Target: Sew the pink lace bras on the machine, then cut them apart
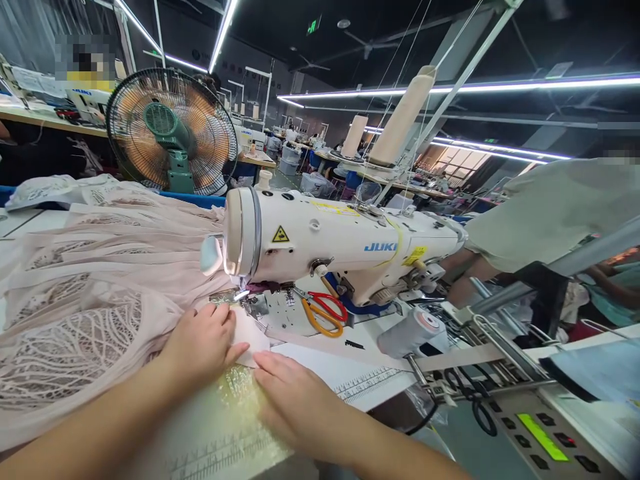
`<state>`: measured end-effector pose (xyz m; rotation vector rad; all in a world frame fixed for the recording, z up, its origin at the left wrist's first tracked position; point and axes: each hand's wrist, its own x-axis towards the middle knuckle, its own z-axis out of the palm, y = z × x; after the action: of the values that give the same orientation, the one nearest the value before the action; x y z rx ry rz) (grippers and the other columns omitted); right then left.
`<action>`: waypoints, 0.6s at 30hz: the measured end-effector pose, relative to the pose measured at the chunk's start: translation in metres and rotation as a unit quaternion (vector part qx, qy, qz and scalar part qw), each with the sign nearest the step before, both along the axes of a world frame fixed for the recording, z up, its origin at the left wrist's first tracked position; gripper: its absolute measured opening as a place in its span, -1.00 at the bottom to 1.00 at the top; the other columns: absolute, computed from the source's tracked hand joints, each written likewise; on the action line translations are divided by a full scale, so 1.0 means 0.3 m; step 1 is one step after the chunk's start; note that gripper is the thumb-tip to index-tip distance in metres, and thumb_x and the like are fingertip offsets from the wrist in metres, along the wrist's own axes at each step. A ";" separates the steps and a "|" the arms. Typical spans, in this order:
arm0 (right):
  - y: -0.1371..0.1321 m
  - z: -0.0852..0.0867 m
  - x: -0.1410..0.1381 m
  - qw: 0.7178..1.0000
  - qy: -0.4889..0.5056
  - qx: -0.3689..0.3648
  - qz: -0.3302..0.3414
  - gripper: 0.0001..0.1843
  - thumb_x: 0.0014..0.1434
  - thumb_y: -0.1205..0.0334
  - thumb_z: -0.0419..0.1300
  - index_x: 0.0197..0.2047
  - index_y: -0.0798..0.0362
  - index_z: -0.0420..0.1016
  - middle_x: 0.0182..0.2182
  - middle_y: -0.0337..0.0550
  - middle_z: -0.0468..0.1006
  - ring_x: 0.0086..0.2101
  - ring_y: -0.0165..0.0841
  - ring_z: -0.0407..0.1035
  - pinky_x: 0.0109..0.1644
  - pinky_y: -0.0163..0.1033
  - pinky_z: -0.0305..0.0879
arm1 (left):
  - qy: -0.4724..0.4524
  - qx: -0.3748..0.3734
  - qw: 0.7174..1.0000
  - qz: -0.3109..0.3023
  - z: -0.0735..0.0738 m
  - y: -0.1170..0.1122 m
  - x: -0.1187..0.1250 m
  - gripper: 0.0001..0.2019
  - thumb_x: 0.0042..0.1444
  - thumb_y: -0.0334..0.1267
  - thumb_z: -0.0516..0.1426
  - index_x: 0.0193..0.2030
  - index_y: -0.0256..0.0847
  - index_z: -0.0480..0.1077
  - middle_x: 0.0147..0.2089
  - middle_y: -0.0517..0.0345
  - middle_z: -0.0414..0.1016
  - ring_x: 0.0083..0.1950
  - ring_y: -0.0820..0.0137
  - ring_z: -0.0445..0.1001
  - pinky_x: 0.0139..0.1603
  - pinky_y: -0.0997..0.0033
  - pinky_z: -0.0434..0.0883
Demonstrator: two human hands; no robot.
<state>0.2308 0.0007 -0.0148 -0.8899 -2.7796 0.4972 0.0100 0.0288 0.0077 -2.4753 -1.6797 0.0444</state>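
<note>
A white Juki sewing machine (pixel 325 240) stands in the middle of the table. Pale pink lace fabric (pixel 85 287) is piled to its left, and one edge of it runs under the needle area (pixel 240 293). My left hand (pixel 203 343) lies flat on that edge just in front of the needle, fingers stretched out. My right hand (pixel 295 397) rests flat on the table beside it, fingers pointing left and touching the fabric's tip. Neither hand grips anything.
Red and orange scissors (pixel 325 313) lie on the machine bed. A grey thread cone (pixel 410 330) lies to the right, by a control panel (pixel 540 437). A green fan (pixel 173 133) stands behind the fabric. Another person in a pale shirt (pixel 550 207) stands at right.
</note>
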 end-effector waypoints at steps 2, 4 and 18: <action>0.000 -0.004 -0.002 1.000 0.000 0.001 -0.003 -0.53 0.29 0.12 0.05 0.19 0.18 0.29 0.28 0.05 0.22 0.26 -0.18 0.08 0.35 -0.12 0.04 | 0.001 -0.003 1.000 -0.001 -0.001 0.006 -0.002 -0.51 0.28 0.00 -0.08 0.03 -0.36 0.44 -0.06 -0.17 0.46 -0.03 0.02 0.42 -0.19 0.05 0.32; 0.001 -0.007 -0.007 1.000 -0.001 0.003 -0.005 -0.53 0.29 0.11 0.05 0.18 0.19 0.30 0.28 0.06 0.22 0.26 -0.18 0.09 0.35 -0.12 0.05 | 0.003 -0.002 1.000 -0.003 -0.001 0.011 -0.002 -0.54 0.27 -0.03 -0.06 0.01 -0.36 0.45 -0.05 -0.17 0.46 -0.02 0.01 0.42 -0.18 0.04 0.33; 0.056 -0.018 -0.111 0.998 0.001 0.070 -0.003 -0.45 0.28 0.11 0.05 0.18 0.37 0.30 0.22 0.22 0.28 0.25 -0.10 0.11 0.39 -0.13 -0.05 | -0.062 0.120 0.984 -0.114 -0.041 0.038 -0.026 -0.80 0.16 -0.41 0.05 -0.21 -0.24 0.50 -0.08 -0.04 0.52 -0.02 0.11 0.40 -0.01 0.07 0.32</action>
<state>0.1974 0.0176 -0.0202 -0.8669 -2.7689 0.2960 0.0023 0.0403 -0.0046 -2.5078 -1.3400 -0.3233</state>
